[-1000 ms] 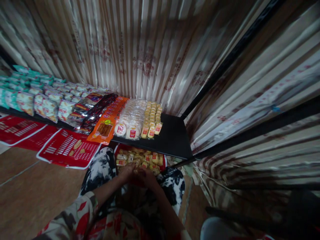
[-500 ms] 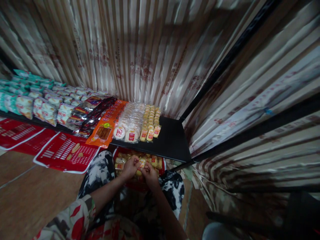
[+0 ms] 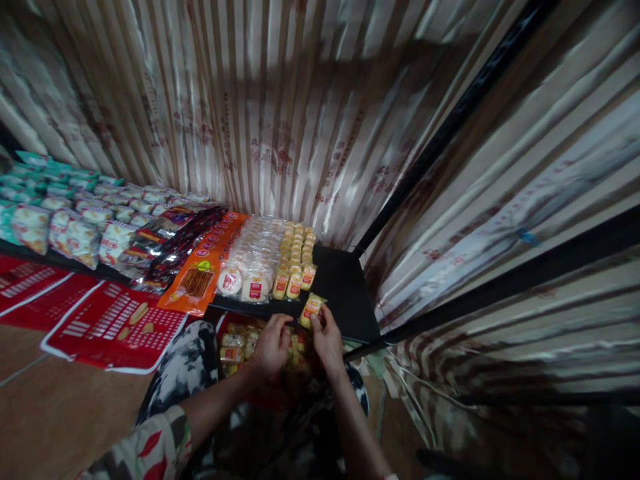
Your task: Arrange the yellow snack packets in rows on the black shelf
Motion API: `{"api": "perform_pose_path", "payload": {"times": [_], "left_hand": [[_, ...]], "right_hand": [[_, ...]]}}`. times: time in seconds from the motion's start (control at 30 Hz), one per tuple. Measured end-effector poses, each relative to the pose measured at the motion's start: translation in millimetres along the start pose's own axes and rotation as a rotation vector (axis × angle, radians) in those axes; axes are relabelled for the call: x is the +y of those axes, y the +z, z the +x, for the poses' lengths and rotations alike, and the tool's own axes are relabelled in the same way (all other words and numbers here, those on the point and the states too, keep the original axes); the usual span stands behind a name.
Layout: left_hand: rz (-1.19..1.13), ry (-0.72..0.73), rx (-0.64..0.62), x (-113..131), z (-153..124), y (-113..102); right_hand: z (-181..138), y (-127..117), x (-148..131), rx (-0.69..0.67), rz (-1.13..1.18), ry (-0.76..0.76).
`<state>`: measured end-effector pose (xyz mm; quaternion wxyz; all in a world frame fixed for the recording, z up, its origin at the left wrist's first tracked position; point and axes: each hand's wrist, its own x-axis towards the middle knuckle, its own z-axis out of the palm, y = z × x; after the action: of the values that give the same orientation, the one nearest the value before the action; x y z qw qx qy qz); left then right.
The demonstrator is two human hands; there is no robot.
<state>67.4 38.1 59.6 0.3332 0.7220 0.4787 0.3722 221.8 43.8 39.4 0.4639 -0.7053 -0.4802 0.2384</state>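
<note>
Head view. Landmark: black shelf [image 3: 345, 293], its bare end running into the corner of the striped foil wall [image 3: 280, 113].

Right hand [image 3: 327, 339] is at the front edge of the shelf, fingers pinched on a small yellow snack packet [image 3: 312, 308]. The packet lies tilted over the shelf's front lip, just in front of the yellow packet rows [image 3: 296, 257] and apart from them.

Left hand [image 3: 270, 347] is just left of the right hand, below the shelf's front edge, fingers curled; fingertips near the packet's lower end. Contact with the packet cannot be told, nor whether the hand holds anything of its own.

Under the shelf front, beneath both hands: red tray [image 3: 225, 320] with loose yellow packets [image 3: 231, 343] inside, resting between the person's black-and-white patterned knees [image 3: 185, 360].

On the shelf, going left from the yellow rows: round white cakes in clear wrap [image 3: 253, 257], an orange packet stack [image 3: 200, 277], dark red-black packets [image 3: 173, 240], then white and green bags [image 3: 65, 223] toward the far left end.

Below the shelf's left part: red flat packs [image 3: 113, 320] on the brown floor [image 3: 55, 413].

Left forearm carries a camouflage-and-red sleeve [image 3: 145, 450].
</note>
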Motion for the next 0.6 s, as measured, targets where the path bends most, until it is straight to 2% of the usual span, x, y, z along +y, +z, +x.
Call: {"api": "perform_pose_path", "payload": {"times": [0.1,0.3,0.47,0.6], "left_hand": [[0.003,0.045,-0.012,6.3,15.4,8.4],[0.127,0.053,-0.012,7.1,43.7,26.7],[0.184,0.057,-0.019,1.0,54.1,31.8],[0.216,0.073,-0.023,-6.6,55.7,34.3]], "right_hand": [[23.1,-1.2,-0.9,0.078,-0.117,-0.079],[55.4,10.0,-4.6,0.101,-0.218,-0.148],[62.2,19.8,-8.3,0.069,-0.213,-0.163],[57.9,23.7,-8.4,0.094,-0.136,-0.158]]}}
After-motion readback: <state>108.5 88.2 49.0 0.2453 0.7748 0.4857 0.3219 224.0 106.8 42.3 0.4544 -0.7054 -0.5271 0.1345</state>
